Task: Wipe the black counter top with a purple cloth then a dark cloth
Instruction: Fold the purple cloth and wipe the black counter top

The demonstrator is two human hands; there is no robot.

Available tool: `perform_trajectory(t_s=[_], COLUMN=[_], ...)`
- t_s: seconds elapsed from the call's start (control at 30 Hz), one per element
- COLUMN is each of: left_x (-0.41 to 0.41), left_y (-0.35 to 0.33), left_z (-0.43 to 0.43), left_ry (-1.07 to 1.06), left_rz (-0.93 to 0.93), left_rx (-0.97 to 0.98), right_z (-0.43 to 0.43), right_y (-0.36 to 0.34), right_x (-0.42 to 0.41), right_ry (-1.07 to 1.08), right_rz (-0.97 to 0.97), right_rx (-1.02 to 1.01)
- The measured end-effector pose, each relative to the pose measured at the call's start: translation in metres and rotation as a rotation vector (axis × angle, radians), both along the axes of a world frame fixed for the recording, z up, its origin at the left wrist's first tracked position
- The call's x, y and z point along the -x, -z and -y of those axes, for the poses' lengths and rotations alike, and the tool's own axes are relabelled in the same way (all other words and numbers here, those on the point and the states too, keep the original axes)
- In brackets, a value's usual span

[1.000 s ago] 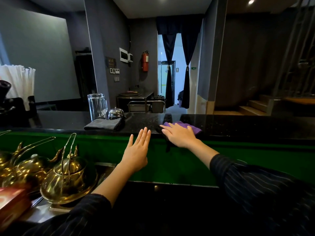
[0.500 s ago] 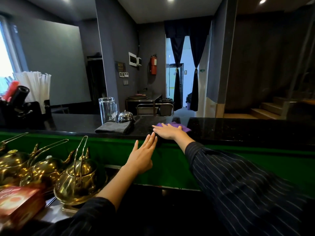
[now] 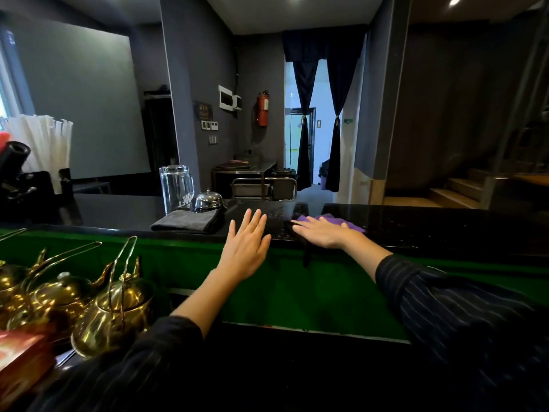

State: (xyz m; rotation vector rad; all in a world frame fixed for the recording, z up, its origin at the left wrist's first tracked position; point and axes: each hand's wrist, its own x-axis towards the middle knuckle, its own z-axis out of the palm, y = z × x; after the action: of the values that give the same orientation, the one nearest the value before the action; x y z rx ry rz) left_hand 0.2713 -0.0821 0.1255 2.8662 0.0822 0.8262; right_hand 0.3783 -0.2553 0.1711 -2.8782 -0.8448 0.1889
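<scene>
The black counter top [image 3: 430, 226] runs across the middle of the view above a green front panel. My right hand [image 3: 322, 233] lies flat with straight fingers on the purple cloth [image 3: 332, 219], pressing it onto the counter; most of the cloth is hidden under the hand. My left hand [image 3: 245, 248] is held open, fingers straight, at the counter's front edge, holding nothing. A folded dark cloth [image 3: 185, 221] lies on the counter to the left of my left hand.
An upturned glass mug [image 3: 176, 188] and a silver call bell [image 3: 208, 200] stand just behind the dark cloth. Several brass teapots [image 3: 113, 310] sit on a lower shelf at left. A holder of white straws [image 3: 41, 144] stands at far left.
My right hand slid the purple cloth left along the counter, then back to the right. My left hand stayed open near the counter's front edge.
</scene>
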Motion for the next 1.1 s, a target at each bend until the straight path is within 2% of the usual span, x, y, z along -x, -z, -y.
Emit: perform_trajectory(t_s=[0.07, 0.23, 0.33, 0.5, 0.63, 0.77, 0.9, 1.0, 1.1], left_x=[-0.014, -0.043, -0.054, -0.060, -0.059, -0.056, -0.058, -0.058, -0.056], left_y=[-0.008, -0.026, -0.025, -0.022, -0.024, -0.028, -0.027, -0.028, -0.029], left_z=[-0.003, -0.015, -0.012, -0.012, -0.015, -0.015, -0.016, -0.017, -0.017], left_ry=[0.007, 0.002, -0.025, -0.051, -0.041, -0.021, -0.035, -0.025, -0.014], left_rz=[-0.062, 0.014, -0.114, -0.142, -0.221, -0.269, -0.321, -0.331, -0.341], left_rx=[-0.013, 0.085, 0.009, -0.020, 0.018, 0.014, -0.047, -0.023, -0.006], right_z=[0.007, -0.004, -0.023, -0.092, -0.128, -0.129, -0.125, -0.115, -0.088], right_y=[0.000, 0.001, 0.003, 0.014, -0.001, -0.009, -0.014, -0.008, -0.015], right_x=[-0.014, -0.036, -0.053, -0.102, -0.086, -0.104, -0.129, -0.164, -0.156], right_ry=[0.053, 0.122, 0.142, 0.005, -0.002, -0.002, -0.041, 0.017, 0.111], right_rz=[-0.011, -0.020, -0.018, -0.088, -0.071, -0.132, -0.160, -0.153, -0.172], right_rx=[0.013, 0.040, 0.038, 0.066, 0.068, 0.009, 0.046, 0.074, 0.042])
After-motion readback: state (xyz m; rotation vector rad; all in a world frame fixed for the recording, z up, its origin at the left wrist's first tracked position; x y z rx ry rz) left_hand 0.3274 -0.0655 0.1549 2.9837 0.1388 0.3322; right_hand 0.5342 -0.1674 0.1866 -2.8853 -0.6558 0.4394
